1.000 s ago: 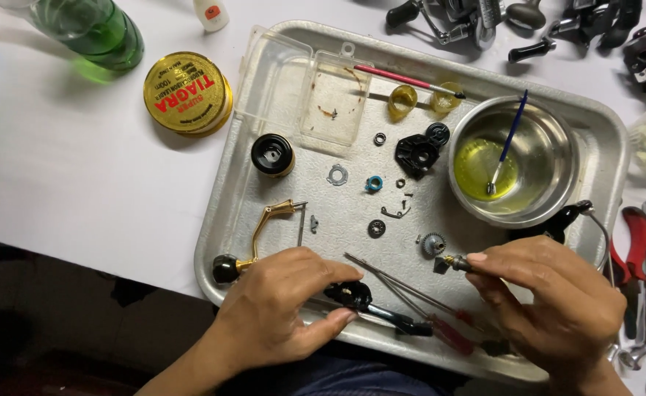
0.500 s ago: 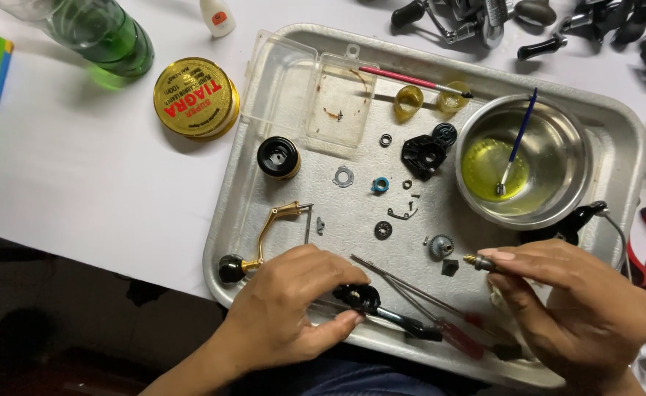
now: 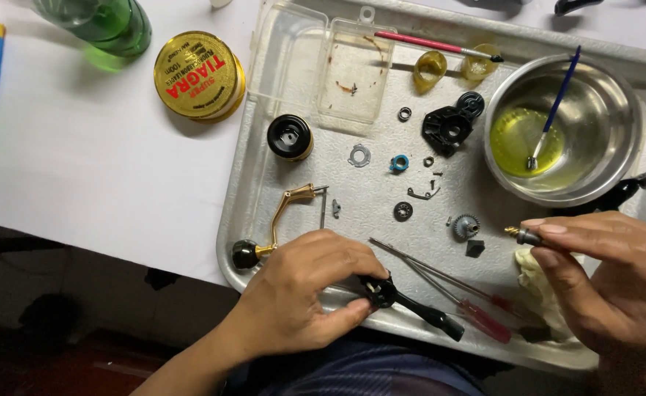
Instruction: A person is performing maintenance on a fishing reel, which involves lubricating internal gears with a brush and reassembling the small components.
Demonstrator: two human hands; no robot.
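My left hand (image 3: 304, 290) grips a black reel body (image 3: 403, 299) against the near rim of a metal tray (image 3: 246, 183). My right hand (image 3: 608, 275) pinches a small brass-tipped shaft part (image 3: 522, 235) between thumb and forefinger, just right of a small grey gear (image 3: 466, 226). A crumpled white cloth (image 3: 539, 282) lies under that hand. A gold crank handle with a black knob (image 3: 279, 220) rests left of my left hand. Two red-handled screwdrivers (image 3: 455, 290) lie between the hands.
A steel bowl (image 3: 601, 125) with yellow liquid and a blue brush stands at the tray's far right. Small washers, a black spool (image 3: 290, 137), a clear plastic box (image 3: 337, 62) lie on the tray. A gold round tin (image 3: 198, 75) and green bottle (image 3: 106, 26) sit left.
The view has shifted so the tray sits lower and closer. My right hand has lifted the small shaft part a little higher; my left hand keeps its hold on the reel body.
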